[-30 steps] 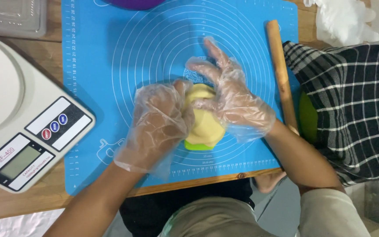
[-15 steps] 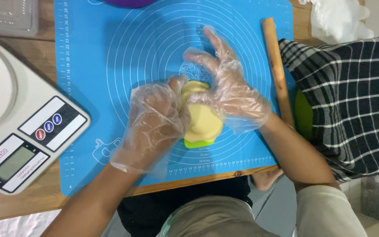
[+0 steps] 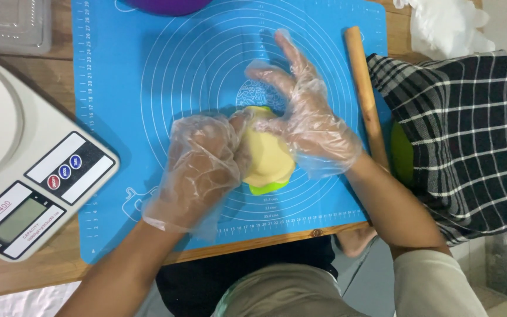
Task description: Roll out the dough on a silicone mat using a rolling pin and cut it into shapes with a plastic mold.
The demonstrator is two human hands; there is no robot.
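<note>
A lump of pale yellow dough (image 3: 268, 158) with a green layer under it lies on the blue silicone mat (image 3: 147, 70), near the mat's front edge. My left hand (image 3: 197, 167), in a clear plastic glove, presses against the dough's left side with curled fingers. My right hand (image 3: 306, 120), also gloved, cups the dough from the right and top, its fingers spread above it. Both hands touch the dough at once.
A wooden rolling pin (image 3: 365, 94) lies along the mat's right edge. A black-and-white checked cloth (image 3: 470, 135) covers something green at the right. A white kitchen scale (image 3: 24, 170) stands at the left. A purple bowl (image 3: 168, 6) sits at the mat's far edge, and a clear plastic box (image 3: 9, 26) at top left.
Both hands have kept working the dough in place. The yellow dough shows more between them and looks taller and rounder than a second ago.
</note>
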